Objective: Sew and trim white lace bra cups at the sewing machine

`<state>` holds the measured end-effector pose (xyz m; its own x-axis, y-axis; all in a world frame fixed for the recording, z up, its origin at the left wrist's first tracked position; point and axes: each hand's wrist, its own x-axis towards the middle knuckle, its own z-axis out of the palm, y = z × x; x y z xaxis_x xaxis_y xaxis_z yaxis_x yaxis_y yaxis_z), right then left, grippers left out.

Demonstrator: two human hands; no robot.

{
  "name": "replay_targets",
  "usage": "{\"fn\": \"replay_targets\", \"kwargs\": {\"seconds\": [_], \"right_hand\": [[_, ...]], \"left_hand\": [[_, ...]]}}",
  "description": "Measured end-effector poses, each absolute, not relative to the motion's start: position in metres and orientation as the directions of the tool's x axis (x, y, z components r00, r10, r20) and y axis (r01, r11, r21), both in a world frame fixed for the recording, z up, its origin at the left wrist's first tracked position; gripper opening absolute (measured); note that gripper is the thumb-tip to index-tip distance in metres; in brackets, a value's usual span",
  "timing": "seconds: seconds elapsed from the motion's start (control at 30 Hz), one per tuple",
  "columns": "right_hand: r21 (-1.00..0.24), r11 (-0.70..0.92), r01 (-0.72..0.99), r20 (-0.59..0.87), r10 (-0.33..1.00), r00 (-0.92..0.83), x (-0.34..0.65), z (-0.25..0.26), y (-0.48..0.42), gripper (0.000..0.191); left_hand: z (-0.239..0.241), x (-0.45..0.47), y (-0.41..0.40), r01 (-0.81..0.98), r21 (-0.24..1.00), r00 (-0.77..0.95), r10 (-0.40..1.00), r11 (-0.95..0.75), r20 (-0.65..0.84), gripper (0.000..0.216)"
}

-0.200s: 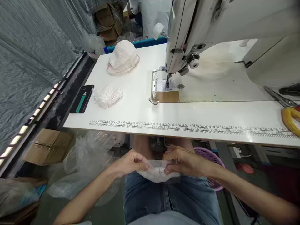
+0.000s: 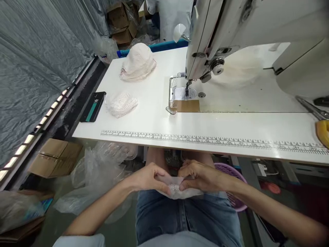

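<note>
A small piece of thin white fabric (image 2: 177, 192), with a textured patch in its middle, is stretched between my two hands over my lap. My left hand (image 2: 154, 180) pinches its left side, thumb on top. On the other side my right hand (image 2: 194, 176) grips it with thumb and bent fingers. Both hands are below the front edge of the white sewing table (image 2: 154, 125). On the table lie a white knitted piece (image 2: 122, 105) and, behind it, a stack of pale hat-shaped fabric pieces (image 2: 138, 63).
A sewing machine (image 2: 205, 44) stands at the right of the table. A black phone (image 2: 93, 107) lies near the left edge, scissors with yellow handles (image 2: 322, 132) at the far right. Below are a purple basket (image 2: 230, 169), clear plastic bags (image 2: 95, 171) and a cardboard box (image 2: 55, 157).
My left hand has moved slightly right along the fabric, closer to my right hand, and its fingers have shifted. The whole view has shifted a little.
</note>
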<state>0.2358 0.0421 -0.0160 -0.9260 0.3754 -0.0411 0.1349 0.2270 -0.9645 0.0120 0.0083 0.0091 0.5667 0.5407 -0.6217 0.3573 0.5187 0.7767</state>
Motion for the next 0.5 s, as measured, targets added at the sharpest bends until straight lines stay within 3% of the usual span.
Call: {"fn": "replay_targets", "kwargs": {"seconds": [0.17,0.37,0.5], "right_hand": [[-0.984,0.016,0.175,-0.161,0.314,-0.936,0.2414,-0.0167,0.0458,0.031],[-0.981,0.107,0.160,-0.110,0.368,-0.923,0.2369,-0.0156,0.0456,0.033],[-0.984,0.051,0.171,-0.144,0.339,-0.930,0.2376,-0.0187,0.0460,0.039]], "left_hand": [[0.0051,0.0195,0.0102,0.376,0.775,0.566,0.536,0.508,-0.626,0.021],[0.0043,0.0165,0.0079,0.366,0.757,0.533,0.545,0.541,-0.647,0.024],[0.0049,0.0142,0.0068,0.360,0.760,0.511,0.567,0.541,-0.646,0.022]]}}
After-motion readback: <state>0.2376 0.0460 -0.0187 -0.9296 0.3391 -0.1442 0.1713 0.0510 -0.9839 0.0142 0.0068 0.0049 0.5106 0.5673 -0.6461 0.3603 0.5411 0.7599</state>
